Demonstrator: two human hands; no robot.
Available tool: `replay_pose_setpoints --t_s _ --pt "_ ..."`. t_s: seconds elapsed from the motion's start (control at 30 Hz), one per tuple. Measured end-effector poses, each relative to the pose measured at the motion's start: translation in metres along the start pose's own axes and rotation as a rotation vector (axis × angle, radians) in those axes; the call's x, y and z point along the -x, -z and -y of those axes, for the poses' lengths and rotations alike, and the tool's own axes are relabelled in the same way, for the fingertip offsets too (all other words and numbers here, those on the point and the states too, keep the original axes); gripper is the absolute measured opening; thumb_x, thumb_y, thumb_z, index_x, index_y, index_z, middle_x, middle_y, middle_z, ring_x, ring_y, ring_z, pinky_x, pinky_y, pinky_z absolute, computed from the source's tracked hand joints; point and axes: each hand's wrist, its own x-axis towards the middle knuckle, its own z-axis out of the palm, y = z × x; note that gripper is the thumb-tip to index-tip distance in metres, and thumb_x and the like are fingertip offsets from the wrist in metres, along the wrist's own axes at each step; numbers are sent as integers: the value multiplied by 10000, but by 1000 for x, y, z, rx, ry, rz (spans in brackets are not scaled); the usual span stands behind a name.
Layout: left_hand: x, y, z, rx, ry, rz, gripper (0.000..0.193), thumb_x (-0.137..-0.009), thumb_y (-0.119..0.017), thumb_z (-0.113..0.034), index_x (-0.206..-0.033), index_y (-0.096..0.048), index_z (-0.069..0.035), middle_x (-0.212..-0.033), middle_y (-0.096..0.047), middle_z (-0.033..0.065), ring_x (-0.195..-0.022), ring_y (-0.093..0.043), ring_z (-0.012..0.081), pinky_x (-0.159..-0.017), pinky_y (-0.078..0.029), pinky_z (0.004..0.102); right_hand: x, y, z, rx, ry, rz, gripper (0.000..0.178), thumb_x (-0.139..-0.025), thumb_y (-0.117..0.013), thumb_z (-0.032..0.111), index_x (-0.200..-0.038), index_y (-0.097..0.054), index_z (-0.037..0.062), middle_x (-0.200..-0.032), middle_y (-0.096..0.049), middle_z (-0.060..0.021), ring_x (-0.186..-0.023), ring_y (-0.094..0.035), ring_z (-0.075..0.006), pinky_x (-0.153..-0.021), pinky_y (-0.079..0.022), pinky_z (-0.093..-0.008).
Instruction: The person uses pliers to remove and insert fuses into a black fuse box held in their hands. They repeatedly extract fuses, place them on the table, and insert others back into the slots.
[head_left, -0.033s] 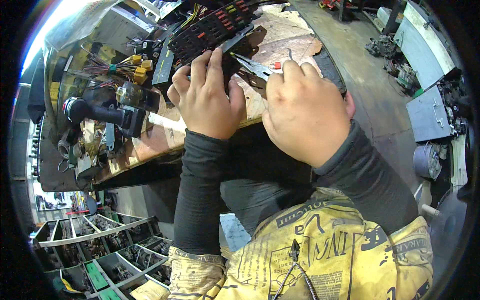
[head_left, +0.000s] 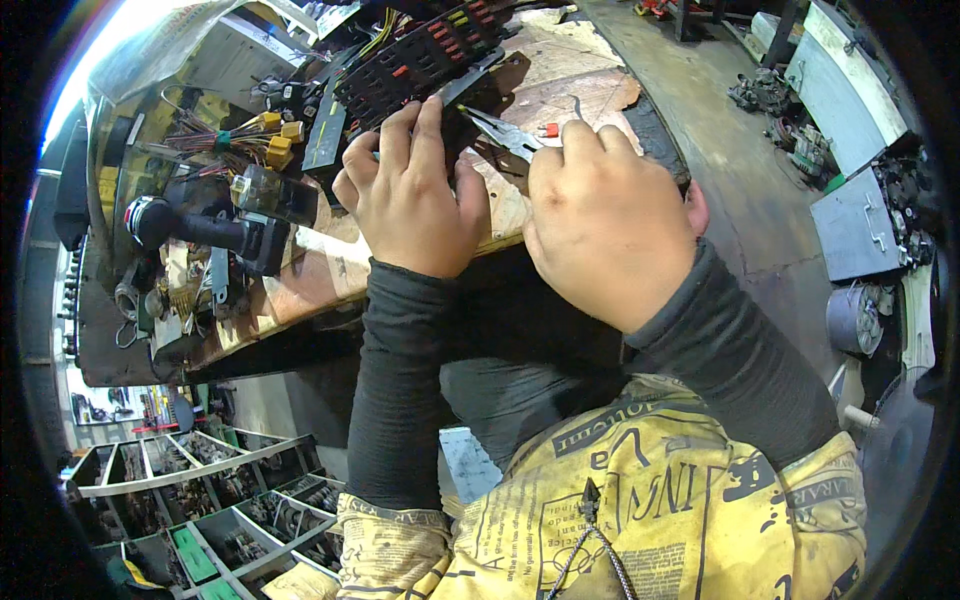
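Note:
A black fuse box (head_left: 415, 70) with rows of red and yellow fuses lies tilted at the back of the workbench. My left hand (head_left: 410, 185) holds its near edge, with the fingers bent over the dark housing and the thumb to the right. Long-nose pliers (head_left: 507, 133) are gripped in my right hand (head_left: 610, 225), their jaws pointing up and left toward the fuse box. The fist covers the handles. Whether the tips touch anything is hard to make out. A small red fuse (head_left: 549, 130) rests on the wood beside the jaws.
A cordless power tool (head_left: 210, 230) lies left of my left hand. Behind it are bundled wires with yellow connectors (head_left: 280, 150). The wooden bench (head_left: 330, 265) has a worn near edge. A divided parts rack (head_left: 200, 480) stands low at the left, and grey metal panels (head_left: 855, 225) at the right.

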Motion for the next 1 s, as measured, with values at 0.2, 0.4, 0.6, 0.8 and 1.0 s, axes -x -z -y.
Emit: replay_pose_setpoints --t_s 0.2,0.4,0.6,0.8,1.0 --pt "-1 0 -2 -11 10 3 531 -733 -643 -211 -1252 -632 -100 -1215 -605 42 -1124 -480 320 -961 -338 474 -1 -4 -7 34 10 19 162 -748 -651 105 -853 -633 -17 -870 -625 -178 -800 -653 -326 -644 -566 -394" --pt "-1 1 -4 -53 16 9 529 -726 -652 -204 -1248 -639 -117 -1184 -610 42 -1131 -477 315 -952 -344 476 1 0 -9 -11 42 19 177 -749 -653 103 -869 -641 -26 -887 -631 -192 -793 -659 -346 -661 -570 -407" --pt "-1 2 -3 -47 -6 1 534 -727 -663 -214 -1254 -637 -123 -1185 -609 41 -1131 -477 310 -939 -348 477 4 4 -2 3 -5 80 161 -740 -671 109 -847 -627 -3 -869 -615 -176 -787 -657 -338 -661 -554 -430" --pt "0 0 -3 -52 -4 23 528 -743 -656 -229 -1259 -633 -118 -1225 -596 46 -1149 -480 312 -968 -331 494 49 39 3 2 -69 205 171 -726 -687 131 -832 -607 22 -890 -580 -139 -814 -632 -313 -727 -534 -456" --pt "7 3 8 208 42 -109 514 -723 -636 -106 -1236 -635 -85 -1198 -602 109 -1122 -510 327 -1009 -351 450 39 40 -25 -118 -62 158 187 -748 -671 191 -824 -629 26 -882 -608 -161 -823 -657 -336 -732 -558 -472"
